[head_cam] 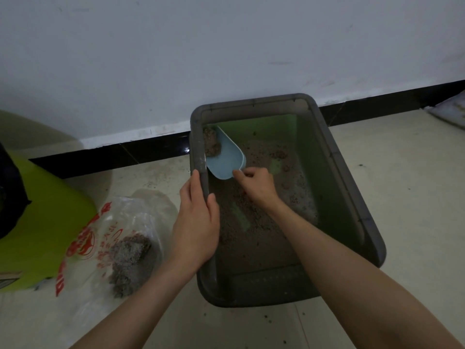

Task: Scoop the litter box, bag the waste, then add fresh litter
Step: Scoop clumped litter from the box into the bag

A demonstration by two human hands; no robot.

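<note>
A grey litter box (pixel 349 187) with a green inside stands on the floor against the wall. Brownish litter (pixel 261 222) thinly covers its bottom, with bare green patches. My left hand (pixel 197 222) grips the box's left rim. My right hand (pixel 256 186) holds the handle of a light blue scoop (pixel 227 158), which lies against the far left inner wall. A clump of dirty litter (pixel 211 142) sits in the scoop's mouth. To the left of the box lies a clear plastic bag (pixel 105 238) with red print, holding a heap of grey waste (pixel 132 263).
A lime-green object (pixel 42 222) with something dark on it stands at the far left. A white wall with a black skirting board (pixel 141 149) runs behind the box. A pale printed sack (pixel 450 109) shows at the right edge. Crumbs dot the tiled floor.
</note>
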